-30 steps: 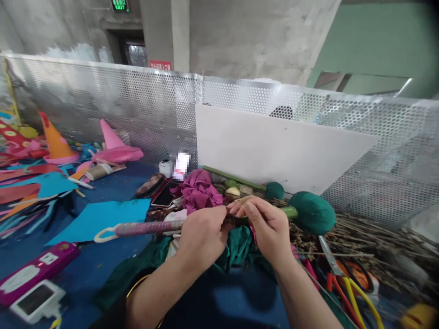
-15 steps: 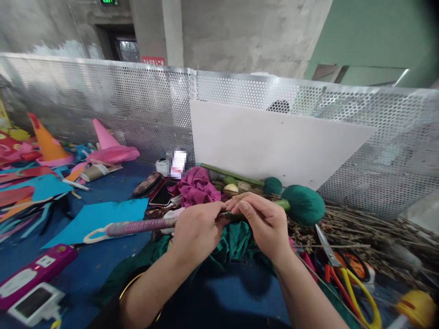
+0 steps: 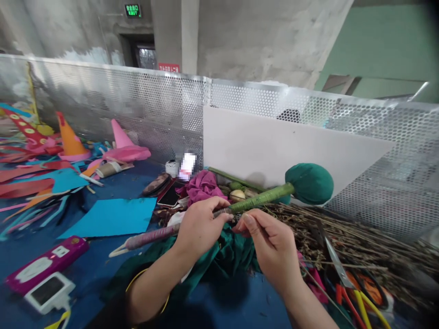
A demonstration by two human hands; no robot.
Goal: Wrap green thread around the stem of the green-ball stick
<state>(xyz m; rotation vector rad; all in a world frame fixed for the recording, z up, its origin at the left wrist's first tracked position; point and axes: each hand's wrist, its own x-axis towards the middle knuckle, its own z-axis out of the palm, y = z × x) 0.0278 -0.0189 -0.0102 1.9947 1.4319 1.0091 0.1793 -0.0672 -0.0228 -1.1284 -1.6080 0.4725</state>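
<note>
My left hand (image 3: 200,228) is closed round the middle of a wrapped stick (image 3: 259,199). Green binding covers the stick's upper part, and purple-pink binding its lower part, which ends in a pale loop. At its upper right end sits a round head covered in dark green cloth (image 3: 310,183). Just below the green binding, my right hand (image 3: 272,242) is closed in a pinch, apart from the stick; whatever its fingertips hold is too fine to make out. Crumpled dark green fabric (image 3: 236,249) lies beneath both hands.
Scissors (image 3: 338,265) and dry stalks (image 3: 363,228) lie to the right. Purple cloth (image 3: 205,186), a phone (image 3: 169,194) and a blue sheet (image 3: 111,215) are beyond my left hand. A white board (image 3: 288,141) leans on the perforated metal screen (image 3: 137,100).
The stick has tilted, its green head rising and its looped end dropping. My right hand has moved down off the stick. The whole view has shifted a little to the left.
</note>
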